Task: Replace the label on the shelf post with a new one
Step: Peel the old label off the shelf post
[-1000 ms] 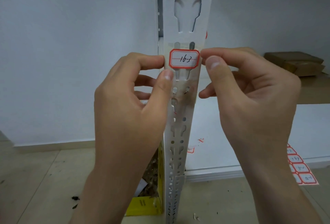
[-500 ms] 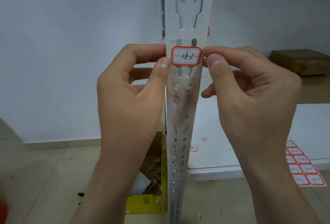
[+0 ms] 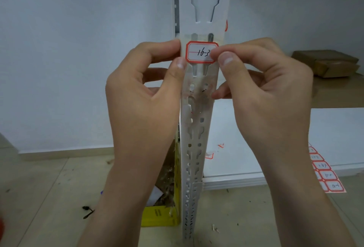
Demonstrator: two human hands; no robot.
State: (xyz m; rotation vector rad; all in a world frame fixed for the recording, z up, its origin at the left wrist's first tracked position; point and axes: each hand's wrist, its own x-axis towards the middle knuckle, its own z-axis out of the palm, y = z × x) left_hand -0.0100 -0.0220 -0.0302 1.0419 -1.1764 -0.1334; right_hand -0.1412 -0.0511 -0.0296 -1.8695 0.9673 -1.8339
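Note:
A white perforated shelf post (image 3: 197, 128) stands upright in the middle of the view. A red-bordered white label (image 3: 200, 53) marked "16-3" sits on its front face, over a strip of clear tape. My left hand (image 3: 145, 97) pinches the post's left edge beside the label with thumb and forefinger. My right hand (image 3: 262, 89) is at the right edge, its forefinger tip pressing on the label's right end and covering the last digit, thumb just below.
A sheet of red-bordered labels (image 3: 325, 172) lies at the edge of the low white shelf board (image 3: 246, 148) on the right. A yellow box (image 3: 161, 215) of scraps stands on the floor behind the post. Cardboard boxes (image 3: 327, 63) rest at far right.
My right forefinger has slid leftward onto the label's right end, covering part of the writing. My left hand stays at the post's left edge.

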